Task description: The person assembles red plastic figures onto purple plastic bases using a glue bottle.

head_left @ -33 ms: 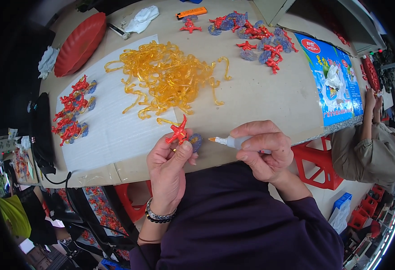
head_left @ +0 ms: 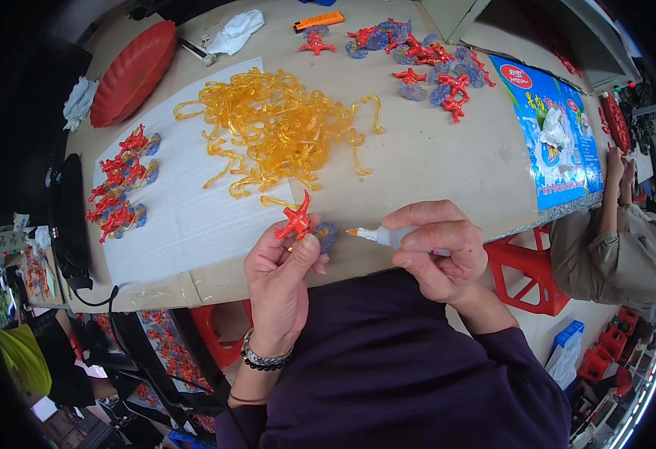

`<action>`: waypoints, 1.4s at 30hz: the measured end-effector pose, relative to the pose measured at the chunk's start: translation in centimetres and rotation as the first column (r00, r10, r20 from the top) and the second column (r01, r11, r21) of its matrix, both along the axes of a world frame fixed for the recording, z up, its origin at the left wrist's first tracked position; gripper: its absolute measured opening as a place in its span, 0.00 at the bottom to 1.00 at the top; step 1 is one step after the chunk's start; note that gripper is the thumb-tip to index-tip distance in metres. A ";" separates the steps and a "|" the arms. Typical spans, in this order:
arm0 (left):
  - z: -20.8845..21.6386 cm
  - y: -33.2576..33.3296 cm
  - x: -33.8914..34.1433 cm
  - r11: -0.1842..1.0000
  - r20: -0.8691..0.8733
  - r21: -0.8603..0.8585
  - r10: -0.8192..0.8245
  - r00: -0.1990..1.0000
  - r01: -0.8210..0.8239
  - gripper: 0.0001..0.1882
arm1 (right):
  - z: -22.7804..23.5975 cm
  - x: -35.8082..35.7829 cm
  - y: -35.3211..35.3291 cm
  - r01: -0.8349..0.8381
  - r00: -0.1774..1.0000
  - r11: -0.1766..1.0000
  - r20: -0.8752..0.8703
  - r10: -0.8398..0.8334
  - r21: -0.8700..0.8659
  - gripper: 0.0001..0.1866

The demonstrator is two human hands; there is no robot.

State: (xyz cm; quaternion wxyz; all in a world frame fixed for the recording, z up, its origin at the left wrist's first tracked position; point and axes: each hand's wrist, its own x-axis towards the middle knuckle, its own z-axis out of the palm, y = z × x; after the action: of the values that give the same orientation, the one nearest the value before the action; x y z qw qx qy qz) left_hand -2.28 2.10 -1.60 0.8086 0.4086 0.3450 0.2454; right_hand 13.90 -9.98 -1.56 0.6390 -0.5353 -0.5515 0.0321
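Between the thumb and fingers of my left hand (head_left: 281,273) is a red plastic figure (head_left: 296,221) with a translucent blue-purple base (head_left: 323,237). A yellow curled strand sticks out beside the figure's top. My right hand (head_left: 442,251) grips a small white glue bottle (head_left: 394,236), its amber tip pointing left toward the base, a small gap apart. Beyond my hands lies a large heap of translucent yellow curved strands (head_left: 279,127). At the left, several red figures with blue bases and yellow strands (head_left: 122,183) lie grouped on a white sheet (head_left: 167,243).
More red figures (head_left: 436,56) lie at the far right, near an orange box cutter (head_left: 318,22). A red oval tray (head_left: 133,73) and crumpled tissues (head_left: 237,31) are at the far left. A blue printed sheet (head_left: 552,135) covers the right edge; another person (head_left: 612,243) sits beyond a red stool (head_left: 526,273).
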 end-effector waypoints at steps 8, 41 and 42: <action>-0.6 0.0 0.1 0.999 0.030 0.033 0.006 1.000 -0.007 0.15 | 0.1 0.2 0.1 0.003 1.000 1.000 -0.002 -0.003 0.005 0.12; -0.7 -0.1 0.2 0.989 0.053 0.148 0.003 0.999 -0.011 0.13 | -0.7 0.0 0.2 0.000 0.999 1.000 -0.051 0.001 0.028 0.11; -0.6 -0.1 0.2 0.989 0.053 0.145 0.003 0.999 -0.011 0.14 | -0.7 0.0 0.2 -0.001 0.999 0.999 -0.054 0.003 0.032 0.12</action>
State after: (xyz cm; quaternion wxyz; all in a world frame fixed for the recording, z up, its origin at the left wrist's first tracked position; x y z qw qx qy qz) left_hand -2.09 2.00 -2.25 0.7845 0.4588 0.3061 0.2833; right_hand 13.88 -9.77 -2.27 0.6621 -0.5235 -0.5349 0.0385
